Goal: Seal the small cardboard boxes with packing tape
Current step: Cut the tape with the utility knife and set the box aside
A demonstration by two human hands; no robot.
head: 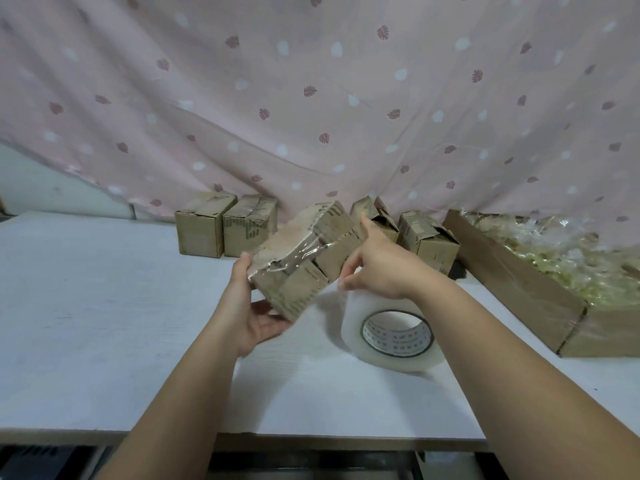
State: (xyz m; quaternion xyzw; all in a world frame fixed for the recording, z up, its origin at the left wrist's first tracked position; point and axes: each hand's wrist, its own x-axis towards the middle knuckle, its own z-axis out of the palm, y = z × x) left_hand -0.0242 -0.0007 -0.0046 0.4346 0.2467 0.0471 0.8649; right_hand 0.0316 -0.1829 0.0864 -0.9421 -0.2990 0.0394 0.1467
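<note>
I hold a small cardboard box (pixel 304 258) tilted above the white table (pixel 104 323), with clear packing tape shining across its top and side. My left hand (pixel 256 306) cups it from below and at its left end. My right hand (pixel 377 265) presses on its right side, index finger stretched up along the far edge. A big roll of clear tape (pixel 391 334) lies flat on the table just under my right wrist.
Two taped boxes (pixel 225 225) stand at the back left, and two boxes with loose flaps (pixel 412 230) at the back right. A long cardboard tray (pixel 540 289) filled with crinkled plastic packets sits at the right. A pink patterned cloth hangs behind.
</note>
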